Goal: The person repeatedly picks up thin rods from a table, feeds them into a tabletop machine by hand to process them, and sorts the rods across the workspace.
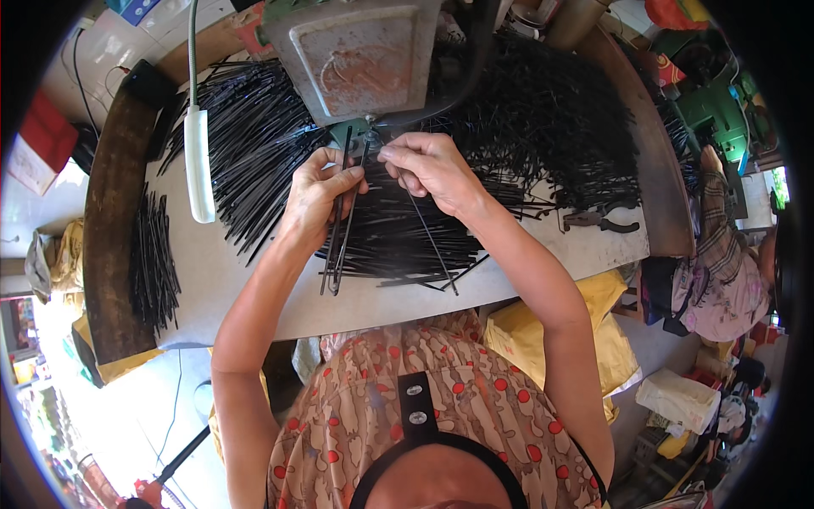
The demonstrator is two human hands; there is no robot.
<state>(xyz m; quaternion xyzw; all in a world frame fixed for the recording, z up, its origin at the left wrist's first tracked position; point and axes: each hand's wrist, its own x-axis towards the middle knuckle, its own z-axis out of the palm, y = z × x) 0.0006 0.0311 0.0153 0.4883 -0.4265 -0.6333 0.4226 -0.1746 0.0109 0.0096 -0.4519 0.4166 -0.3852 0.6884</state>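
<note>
My left hand [320, 193] is closed around a few thin black rods [341, 242], their upper ends close under the head of a green-grey machine [360, 64]. To its right, my right hand [432, 172] is pinched beside the machine's small metal tool [370, 136]. Out from under its fingers a single thin black rod [434, 242] slants toward me; the fingers hide its upper end. Both hands hover over a loose heap of similar rods [386, 246] on the pale tabletop [288, 310].
More black rods are heaped at the left [246, 144], with a dense dark pile [551, 119] at the right. Pliers [600, 220] lie near the right edge. A white lamp [199, 165] hangs at left above a wooden rim [114, 254]. Another person [721, 271] sits at far right.
</note>
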